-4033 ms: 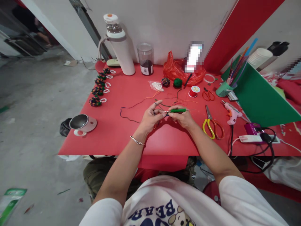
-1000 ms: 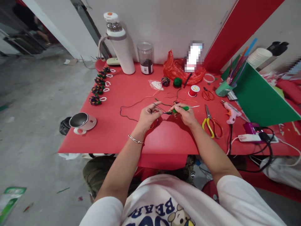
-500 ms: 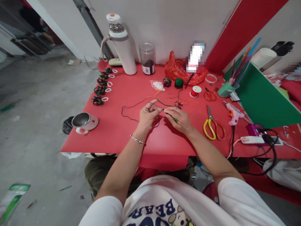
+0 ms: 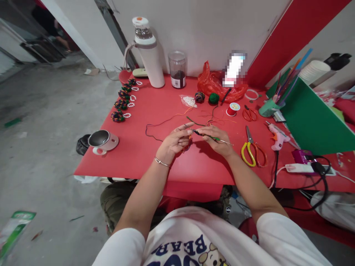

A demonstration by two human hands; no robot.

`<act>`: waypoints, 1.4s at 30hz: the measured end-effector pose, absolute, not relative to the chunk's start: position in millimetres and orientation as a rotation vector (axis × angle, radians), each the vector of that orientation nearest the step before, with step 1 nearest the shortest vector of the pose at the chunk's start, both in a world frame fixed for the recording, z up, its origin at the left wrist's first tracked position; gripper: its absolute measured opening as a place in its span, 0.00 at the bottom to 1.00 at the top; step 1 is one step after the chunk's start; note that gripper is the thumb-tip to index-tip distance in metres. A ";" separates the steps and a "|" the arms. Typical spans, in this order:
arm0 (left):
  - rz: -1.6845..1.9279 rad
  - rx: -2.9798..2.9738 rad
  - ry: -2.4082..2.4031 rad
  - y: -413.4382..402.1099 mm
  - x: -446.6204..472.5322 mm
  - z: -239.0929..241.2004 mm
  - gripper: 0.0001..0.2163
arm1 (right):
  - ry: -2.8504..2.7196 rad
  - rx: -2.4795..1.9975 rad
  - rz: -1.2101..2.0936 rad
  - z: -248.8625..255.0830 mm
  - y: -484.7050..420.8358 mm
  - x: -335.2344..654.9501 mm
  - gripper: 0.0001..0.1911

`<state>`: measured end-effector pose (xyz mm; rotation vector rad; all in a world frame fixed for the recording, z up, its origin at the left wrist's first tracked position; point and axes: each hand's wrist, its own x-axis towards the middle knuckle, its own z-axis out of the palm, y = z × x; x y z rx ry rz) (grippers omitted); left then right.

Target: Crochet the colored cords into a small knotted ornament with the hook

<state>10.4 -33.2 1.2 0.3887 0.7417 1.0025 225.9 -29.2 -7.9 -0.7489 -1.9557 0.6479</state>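
My left hand is pinched on thin coloured cords that trail left and back over the red table. My right hand grips a green-handled crochet hook, whose metal end points right while its tip meets the cords at my left fingertips. Both hands hover just above the table's middle, almost touching each other.
Yellow-handled scissors and a glue gun lie right of my right hand. A steel cup stands at the left edge, with beaded woven pieces behind it. A white flask, jar, red bag and thread spool line the back.
My right hand has turned the hook, so its metal end now sticks out to the right. Both hands stay together at the table's middle; the camera view shifted slightly.
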 end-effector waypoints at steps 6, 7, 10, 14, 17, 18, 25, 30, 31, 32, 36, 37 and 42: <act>0.985 0.408 0.817 -33.1 7.8 2.7 0.21 | -2.008 -0.719 0.736 -2.7 -24.8 233.2 0.11; 0.990 0.416 0.827 -33.3 7.7 2.9 0.22 | -2.020 -0.701 0.732 -1.7 -24.4 233.8 0.11; 1.031 0.444 0.864 -34.0 8.0 3.6 0.23 | -2.035 -0.651 0.711 1.4 -24.3 234.1 0.10; 1.050 0.471 0.905 -33.8 8.3 4.7 0.22 | -1.977 -0.675 0.782 6.6 -27.8 233.0 0.09; 1.033 0.490 0.905 -33.5 8.0 4.6 0.23 | -1.886 -0.753 0.908 10.3 -32.0 233.1 0.12; 1.030 0.498 0.899 -33.6 7.8 4.5 0.23 | -1.850 -0.782 0.954 10.7 -32.9 233.3 0.13; 1.082 0.550 0.838 -36.5 13.2 2.7 0.23 | -1.421 -0.837 1.367 -7.0 -26.7 225.8 0.23; 1.204 0.648 0.854 -36.7 24.1 -1.1 0.23 | -1.412 -0.914 1.259 -15.8 -30.3 214.2 0.23; 1.231 0.661 0.858 -36.6 25.3 -1.3 0.24 | -1.476 -0.939 1.174 -15.1 -32.8 212.8 0.21; 1.255 0.669 0.861 -36.4 26.1 -1.3 0.24 | -1.541 -0.956 1.096 -13.7 -35.3 212.0 0.19; 1.318 0.687 0.892 -36.4 26.6 -0.4 0.22 | -1.655 -0.954 0.917 -6.7 -42.2 212.0 0.16; 1.319 0.692 0.904 -36.5 26.6 -0.3 0.22 | -1.656 -0.955 0.906 -5.2 -43.3 212.5 0.15; 1.299 0.693 0.888 -36.6 25.4 -0.9 0.21 | -1.664 -0.919 1.060 -0.5 -47.1 213.5 0.15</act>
